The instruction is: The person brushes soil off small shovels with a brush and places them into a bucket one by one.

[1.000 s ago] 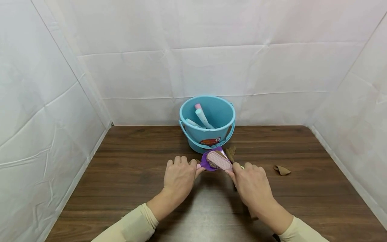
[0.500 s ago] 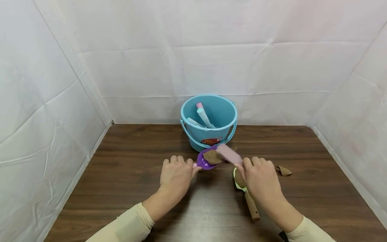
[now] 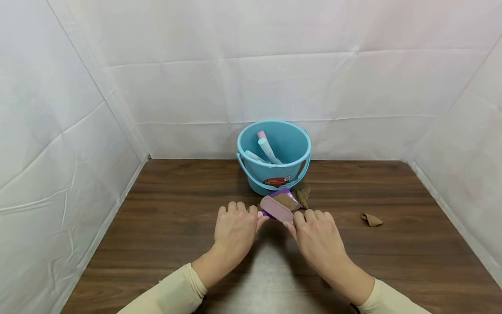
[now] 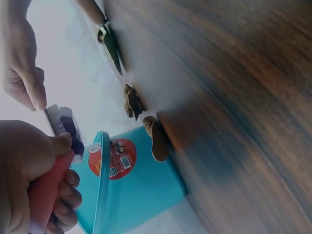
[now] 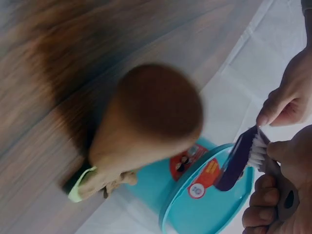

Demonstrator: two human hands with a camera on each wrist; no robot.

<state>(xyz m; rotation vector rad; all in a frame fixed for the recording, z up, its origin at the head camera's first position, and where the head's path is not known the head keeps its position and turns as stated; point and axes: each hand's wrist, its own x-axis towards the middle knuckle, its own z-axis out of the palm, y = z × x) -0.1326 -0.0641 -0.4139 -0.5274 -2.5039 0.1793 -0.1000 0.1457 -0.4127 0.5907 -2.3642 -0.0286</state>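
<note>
My left hand (image 3: 236, 229) grips the pink handle (image 4: 48, 192) of a purple scoop (image 3: 283, 192), which is held up in front of the bucket. A brown dry leaf (image 3: 286, 201) lies in the scoop. In my right hand (image 3: 318, 233) is a pink brush (image 3: 276, 209), held across the scoop near its handle end. Its white bristles (image 5: 257, 152) face the scoop in the right wrist view; whether they touch the leaf is hidden. A blue bucket (image 3: 251, 173) stands just behind, holding pink and pale-blue handles (image 3: 267, 149).
A crumpled brown leaf (image 3: 303, 197) lies by the bucket's front right, and a curled one (image 3: 371, 219) farther right. A green trowel (image 4: 111, 46) with a wooden handle (image 5: 141, 126) lies under my right arm. White sheets (image 3: 188, 96) enclose the wooden table (image 3: 176, 192).
The brush swung right off the scoop, baring the leaf, then came back left over it. The right hand now covers the trowel in the head view. The left hand shifted slightly.
</note>
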